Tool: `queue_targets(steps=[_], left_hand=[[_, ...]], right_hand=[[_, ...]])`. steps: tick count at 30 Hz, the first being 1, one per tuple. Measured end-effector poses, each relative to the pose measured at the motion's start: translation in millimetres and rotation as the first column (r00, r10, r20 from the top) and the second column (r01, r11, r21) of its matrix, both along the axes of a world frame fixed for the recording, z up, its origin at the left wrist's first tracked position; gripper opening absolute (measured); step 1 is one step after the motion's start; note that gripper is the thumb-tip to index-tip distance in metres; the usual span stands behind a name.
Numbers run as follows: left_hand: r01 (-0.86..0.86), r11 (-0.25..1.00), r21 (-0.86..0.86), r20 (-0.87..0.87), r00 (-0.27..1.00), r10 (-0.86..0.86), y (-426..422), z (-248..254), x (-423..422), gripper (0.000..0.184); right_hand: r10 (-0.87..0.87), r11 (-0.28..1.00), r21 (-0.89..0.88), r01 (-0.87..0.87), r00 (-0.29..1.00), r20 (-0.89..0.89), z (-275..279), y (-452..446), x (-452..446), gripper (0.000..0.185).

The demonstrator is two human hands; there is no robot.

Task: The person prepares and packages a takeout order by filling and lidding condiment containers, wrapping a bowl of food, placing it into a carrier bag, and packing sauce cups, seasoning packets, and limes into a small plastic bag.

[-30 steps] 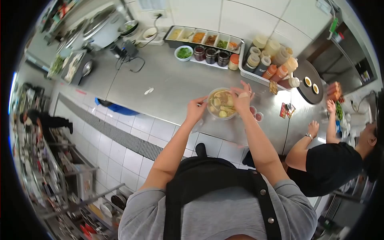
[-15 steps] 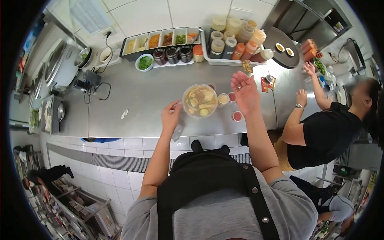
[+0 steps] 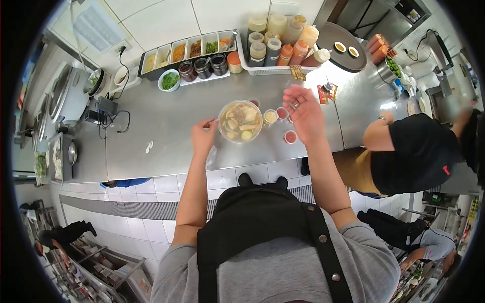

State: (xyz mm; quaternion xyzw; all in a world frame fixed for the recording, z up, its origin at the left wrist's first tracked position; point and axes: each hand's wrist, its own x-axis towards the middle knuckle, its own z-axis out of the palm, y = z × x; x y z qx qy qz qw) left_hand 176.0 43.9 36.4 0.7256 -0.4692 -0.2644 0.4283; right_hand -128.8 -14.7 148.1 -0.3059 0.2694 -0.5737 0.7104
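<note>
A round clear plastic bowl (image 3: 240,121) of brothy soup with pale pieces stands on the steel counter between my hands. Close by its left rim is my left hand (image 3: 203,135), fingers curled towards the thumb in a pinch; anything between the tips is too small to make out. My right hand (image 3: 305,115) is raised palm up, fingers loosely bent and holding nothing. Small cups sit between the bowl and my right hand: one with a pale filling (image 3: 270,117), and red ones (image 3: 290,137). Clear plastic (image 3: 211,155) lies below my left hand.
Behind stand a topping rack (image 3: 188,52), a bowl of chopped greens (image 3: 169,81), dark jars (image 3: 203,67) and a basket of sauce bottles (image 3: 279,69). Cables (image 3: 118,116) lie left. A round tray (image 3: 343,53) is back right, and a co-worker (image 3: 414,151) stands at the right.
The view has shifted slightly. My right hand's fingers have bent inward, while my left hand stays beside the bowl. The co-worker's raised arm has come down and their body has turned.
</note>
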Motion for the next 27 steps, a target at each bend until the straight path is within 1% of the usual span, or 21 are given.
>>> queue_targets(steps=[1, 2, 3, 5, 6, 7, 8, 9, 12, 15, 17, 18, 21, 24, 27], left_hand=[[0.005, 1.0, -0.014, -0.026, 1.0, -0.006, 0.1, -1.2, -0.5, 0.027], [0.013, 1.0, -0.027, -0.051, 0.999, -0.014, 0.4, -2.7, -2.3, 0.026], [0.022, 0.999, -0.04, -0.075, 0.997, -0.024, 0.5, -3.0, -4.0, 0.025], [0.0, 1.0, -0.023, -0.069, 0.998, -0.002, 1.1, -5.0, -5.1, 0.024], [-0.009, 1.0, -0.013, -0.067, 0.998, 0.009, 1.4, -6.9, -6.1, 0.024], [-0.028, 0.999, -0.034, -0.062, 0.998, 0.026, 1.6, -7.8, -7.3, 0.023], [-0.046, 0.998, -0.052, -0.058, 0.997, 0.043, 2.6, -9.0, -8.4, 0.023], [-0.065, 0.995, -0.07, -0.054, 0.997, 0.061, 5.7, -10.0, -9.3, 0.023], [-0.133, 0.982, -0.132, -0.083, 0.989, 0.123, 19.2, -9.5, -9.5, 0.021], [-0.166, 0.978, -0.129, -0.101, 0.983, 0.153, 34.5, -23.1, -3.4, 0.019], [-0.181, 0.978, -0.102, -0.152, 0.975, 0.165, 40.3, -36.6, 4.2, 0.019], [-0.191, 0.978, -0.089, -0.177, 0.969, 0.173, 42.1, -35.2, 5.4, 0.02], [-0.192, 0.978, -0.086, -0.126, 0.975, 0.181, 42.4, -28.7, 4.0, 0.018], [-0.188, 0.982, -0.03, -0.113, 0.976, 0.184, 35.3, -26.5, 2.6, 0.018], [-0.153, 0.985, -0.084, -0.094, 0.985, 0.145, 24.4, -29.7, 2.1, 0.018]], right_hand=[[0.052, 0.999, 0.014, -0.05, 0.957, -0.287, -8.1, 1.4, 2.6, 0.044], [0.1, 0.995, 0.042, -0.093, 0.831, -0.548, -17.5, 3.2, 6.5, 0.045], [0.143, 0.989, 0.081, -0.125, 0.634, -0.76, -22.3, 5.8, 11.7, 0.047], [0.272, 0.946, 0.191, -0.261, 0.323, -0.906, -32.0, 15.4, 25.1, 0.053], [0.318, 0.913, 0.262, -0.312, 0.147, -0.937, -36.4, 21.8, 32.9, 0.057], [0.155, 0.951, 0.091, -0.294, 0.202, -0.967, -49.3, 30.2, 40.7, 0.06], [-0.01, 0.961, -0.079, -0.266, 0.252, -0.968, -69.4, 41.7, 49.1, 0.064], [-0.174, 0.942, -0.246, -0.229, 0.294, -0.94, -82.6, 54.7, 57.3, 0.069], [-0.364, 0.865, -0.401, -0.3, 0.175, -0.915, -54.9, 90.3, 80.2, 0.077], [-0.254, 0.858, -0.294, -0.422, 0.15, -0.956, -32.0, 114.5, 91.1, 0.082], [-0.24, 0.843, -0.287, -0.456, 0.16, -0.958, -28.0, 122.0, 93.5, 0.083], [-0.233, 0.833, -0.284, -0.474, 0.165, -0.958, -26.0, 124.4, 94.8, 0.084], [-0.171, 0.798, -0.26, -0.544, 0.208, -0.963, -17.6, 127.1, 94.3, 0.085], [-0.095, 0.737, -0.287, -0.612, 0.327, -0.94, -21.2, 129.9, 95.9, 0.084], [-0.12, 0.721, -0.386, -0.575, 0.445, -0.887, -24.6, 132.1, 96.2, 0.081]])
